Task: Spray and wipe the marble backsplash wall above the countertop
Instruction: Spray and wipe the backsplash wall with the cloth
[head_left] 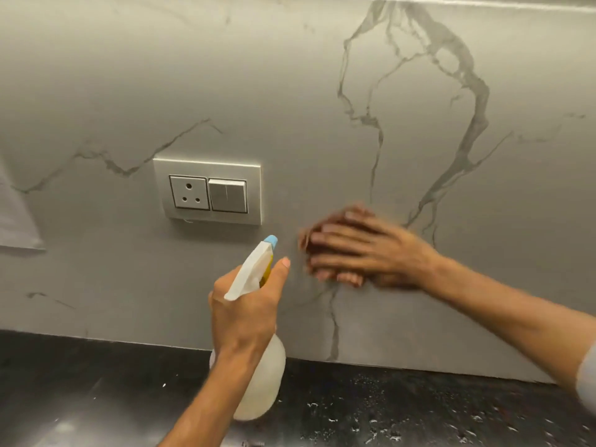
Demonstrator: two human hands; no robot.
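Note:
The grey marble backsplash (322, 108) with dark veins fills the view above the black countertop (96, 382). My left hand (248, 314) grips the neck of a translucent white spray bottle (264, 382); its blue nozzle (272, 241) points at the wall and my index finger is raised beside the trigger. My right hand (364, 250) lies flat against the wall to the right of the nozzle, blurred by motion. It presses a dark brownish cloth (311, 237), of which only an edge shows past the fingertips.
A white wall plate (206, 166) with a three-pin socket and a switch sits just up and left of the nozzle. Water droplets speckle the countertop at the lower right (387, 424). A pale sheet (16, 221) hangs at the left edge.

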